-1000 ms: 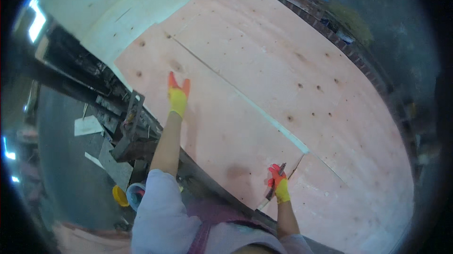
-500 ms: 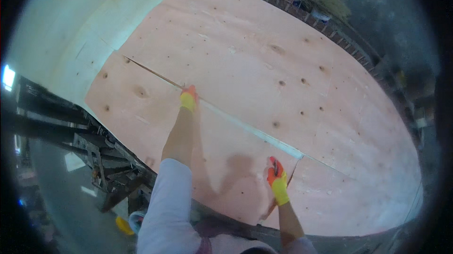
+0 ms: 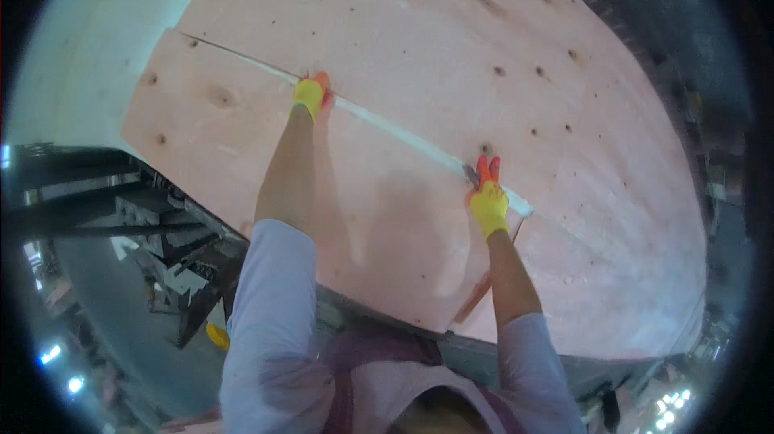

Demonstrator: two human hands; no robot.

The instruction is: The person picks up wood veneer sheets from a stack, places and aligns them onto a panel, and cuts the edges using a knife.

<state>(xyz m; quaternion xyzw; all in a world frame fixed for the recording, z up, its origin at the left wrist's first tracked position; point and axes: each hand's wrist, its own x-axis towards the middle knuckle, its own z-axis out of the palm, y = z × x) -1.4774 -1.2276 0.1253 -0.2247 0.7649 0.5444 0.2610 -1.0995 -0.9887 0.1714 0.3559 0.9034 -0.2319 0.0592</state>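
Observation:
My left hand (image 3: 311, 92), in a yellow and orange glove, is at the long seam, fingers bent against a pale strip (image 3: 407, 134) along it; what they grip, if anything, is hidden. Further right, my right hand (image 3: 488, 196), gloved alike, holds a small dark metal tool (image 3: 472, 176) at the strip, with two fingers reaching forward. Both hands are over large curved pinkish wood sheets (image 3: 387, 47) marked with knots and small holes. A crack (image 3: 516, 236) branches toward me from the seam's right end, below my right hand.
A cream curved panel (image 3: 89, 79) adjoins the sheets at the left. Below it are dark metal beams and brackets (image 3: 161, 224) over a grey floor, with a yellow object (image 3: 218, 336) low among them. The sheets curve down at the right and front edges.
My left hand has moved onto the seam. My right hand, still holding the tool, has moved forward from near the crack to the strip. The view has also shifted.

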